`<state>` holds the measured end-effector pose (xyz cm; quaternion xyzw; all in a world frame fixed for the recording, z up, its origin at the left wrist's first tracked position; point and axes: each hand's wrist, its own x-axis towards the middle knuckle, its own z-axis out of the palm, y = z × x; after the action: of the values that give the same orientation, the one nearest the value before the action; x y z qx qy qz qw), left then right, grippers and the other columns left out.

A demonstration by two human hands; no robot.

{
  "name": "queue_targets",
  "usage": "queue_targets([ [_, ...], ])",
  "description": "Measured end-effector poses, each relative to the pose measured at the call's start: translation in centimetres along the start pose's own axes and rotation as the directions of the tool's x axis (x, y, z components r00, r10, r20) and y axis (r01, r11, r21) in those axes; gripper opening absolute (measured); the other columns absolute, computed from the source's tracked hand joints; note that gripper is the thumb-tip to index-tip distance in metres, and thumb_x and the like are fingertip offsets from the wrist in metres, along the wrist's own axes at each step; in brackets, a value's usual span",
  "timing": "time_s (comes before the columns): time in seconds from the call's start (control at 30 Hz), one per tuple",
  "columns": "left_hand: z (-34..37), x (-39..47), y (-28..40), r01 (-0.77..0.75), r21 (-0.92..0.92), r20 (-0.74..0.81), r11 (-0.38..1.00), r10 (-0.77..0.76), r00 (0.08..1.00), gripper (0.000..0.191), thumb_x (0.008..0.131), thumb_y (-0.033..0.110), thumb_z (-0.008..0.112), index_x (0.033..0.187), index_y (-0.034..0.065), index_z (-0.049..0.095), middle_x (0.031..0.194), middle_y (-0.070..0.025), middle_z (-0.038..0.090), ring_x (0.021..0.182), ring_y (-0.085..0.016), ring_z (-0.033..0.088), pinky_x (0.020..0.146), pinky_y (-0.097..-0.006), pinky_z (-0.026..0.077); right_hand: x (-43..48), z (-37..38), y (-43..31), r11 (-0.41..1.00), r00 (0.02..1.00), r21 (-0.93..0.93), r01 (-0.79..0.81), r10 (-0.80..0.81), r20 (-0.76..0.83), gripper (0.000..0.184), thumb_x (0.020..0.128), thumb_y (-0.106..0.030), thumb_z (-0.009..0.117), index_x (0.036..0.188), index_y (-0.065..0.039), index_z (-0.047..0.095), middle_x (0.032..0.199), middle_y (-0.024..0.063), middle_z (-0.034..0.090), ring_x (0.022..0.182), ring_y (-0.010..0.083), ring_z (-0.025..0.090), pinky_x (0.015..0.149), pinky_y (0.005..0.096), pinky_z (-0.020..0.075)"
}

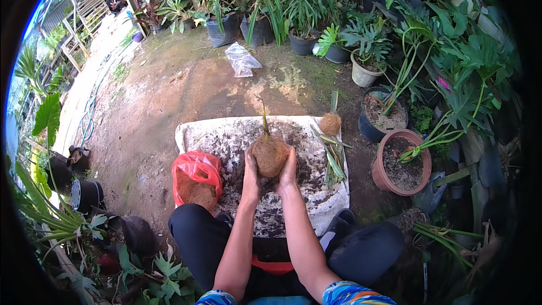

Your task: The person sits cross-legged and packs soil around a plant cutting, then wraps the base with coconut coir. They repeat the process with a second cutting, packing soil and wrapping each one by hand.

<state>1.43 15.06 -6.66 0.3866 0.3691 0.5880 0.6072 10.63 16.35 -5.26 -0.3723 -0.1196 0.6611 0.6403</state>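
Note:
Between my two palms I hold a ball of brown coconut fibre [269, 156] with a thin plant shoot [265, 120] standing up from its top. My left hand [250, 172] presses its left side, and my right hand [288, 169] presses its right side. Below it lies a white woven sack [305, 209] strewn with dark soil. A red plastic bag [197, 159] with loose coconut fibre [195, 190] inside stands left of my hands. To the right, cut green leaf pieces [334, 159] lie on the sack near a second fibre ball [330, 124].
Potted plants line the back, including a white pot [366, 70]. A terracotta-coloured pot [402, 163] and a black pot [383, 114] stand on the right. Clear plastic [242, 60] lies on the soil ground ahead. A hose [89, 110] runs along the left, near a black pot [87, 195].

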Motion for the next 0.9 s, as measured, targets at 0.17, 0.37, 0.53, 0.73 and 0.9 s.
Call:
queue_targets([
  [0.17,2.8,-0.3,-0.5,0.117,-0.064,0.174,0.991,-0.104,0.979,0.082,0.097,0.063,0.039,0.153,0.0055,0.020,0.155,-0.0140,0.027,0.143,-0.028,0.028,0.114,-0.0461,0.030,1.0,-3.0,-2.2,0.993,0.993,0.035,0.113,-0.112,-0.031,0.057,0.103,-0.047,0.023,0.134,-0.008,0.050,0.128,0.0101,0.058,0.120,0.0213,0.055,0.103,0.0382,0.0428],
  [0.37,4.9,-0.5,-1.7,0.280,-0.378,0.267,0.883,-0.186,0.946,0.070,0.099,0.043,0.052,0.151,0.0021,0.028,0.153,-0.0141,0.035,0.139,-0.028,0.037,0.110,-0.0468,0.038,0.7,-5.8,-6.2,0.928,0.931,0.087,0.362,-0.356,-0.080,0.054,0.101,-0.054,0.034,0.117,-0.008,0.056,0.117,0.0082,0.060,0.109,0.0201,0.059,0.096,0.0367,0.0481],
  [0.53,6.3,-1.3,-3.9,0.374,-0.525,0.176,0.764,-0.333,0.926,0.052,0.101,0.027,0.050,0.145,0.0025,0.037,0.146,-0.0128,0.046,0.133,-0.030,0.047,0.107,-0.0499,0.042,0.2,-7.2,-6.0,0.938,0.938,0.013,0.346,-0.346,0.002,0.066,0.102,-0.059,0.027,0.130,-0.006,0.052,0.129,0.0111,0.055,0.121,0.0209,0.052,0.105,0.0370,0.0403],
  [0.73,5.2,-1.0,-3.2,0.586,-0.562,0.405,0.583,-0.424,0.810,0.050,0.100,0.034,0.045,0.145,0.0114,0.041,0.147,-0.0133,0.045,0.133,-0.034,0.046,0.107,-0.0571,0.040,1.2,-8.8,-5.2,0.755,0.811,-0.370,0.542,-0.586,-0.007,0.069,0.103,-0.058,0.020,0.137,-0.005,0.045,0.141,0.0112,0.044,0.133,0.0230,0.040,0.113,0.0387,0.0286],
  [0.9,5.4,-1.2,-2.3,0.401,-0.626,0.324,0.669,-0.245,0.914,0.045,0.099,0.033,0.052,0.142,0.0229,0.041,0.148,-0.0061,0.042,0.134,-0.031,0.045,0.105,-0.0557,0.042,0.2,-9.4,-6.0,0.469,0.765,-0.777,0.419,-0.644,0.025,0.065,0.105,-0.051,0.018,0.131,0.001,0.049,0.137,0.0181,0.047,0.132,0.0276,0.042,0.112,0.0405,0.0293],
])
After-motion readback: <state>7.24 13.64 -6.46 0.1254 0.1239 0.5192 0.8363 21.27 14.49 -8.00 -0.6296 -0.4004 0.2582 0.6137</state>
